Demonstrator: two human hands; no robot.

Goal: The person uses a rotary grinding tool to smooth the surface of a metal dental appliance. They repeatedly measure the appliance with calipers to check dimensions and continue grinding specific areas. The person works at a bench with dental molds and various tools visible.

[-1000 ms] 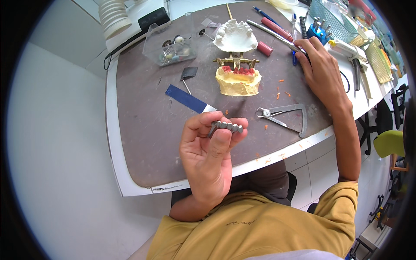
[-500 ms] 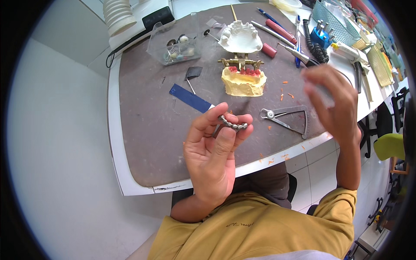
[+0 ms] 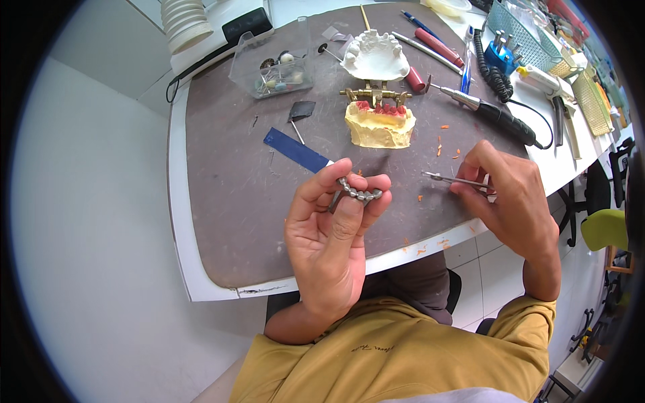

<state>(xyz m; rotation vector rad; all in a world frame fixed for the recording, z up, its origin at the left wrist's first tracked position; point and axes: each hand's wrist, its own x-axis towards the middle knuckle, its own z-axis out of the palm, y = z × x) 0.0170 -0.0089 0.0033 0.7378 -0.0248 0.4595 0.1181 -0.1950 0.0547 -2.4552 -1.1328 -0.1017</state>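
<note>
My left hand (image 3: 330, 245) holds a curved metal dental bridge framework (image 3: 363, 195) between thumb and fingertips, above the near part of the bench. In my right hand (image 3: 514, 201) is a metal caliper gauge (image 3: 463, 180), pinched between thumb and fingers and seen almost edge-on. Beyond the hands stands a hinged brass articulator (image 3: 376, 94). It carries a white plaster dental model (image 3: 374, 60), tipped back, and a yellow plaster model (image 3: 379, 129) with red tooth stumps.
To the right lies a rotary handpiece (image 3: 497, 117) with a disc and cord. A clear plastic box (image 3: 275, 77) of small burs sits at far left, near a blue strip (image 3: 295, 149). A blue bur stand (image 3: 502, 54) is at far right. Orange scraps dot the bench (image 3: 228, 221).
My right hand has come down to the bench and picked up the caliper, which lay flat before. My left hand and the metal framework have hardly moved.
</note>
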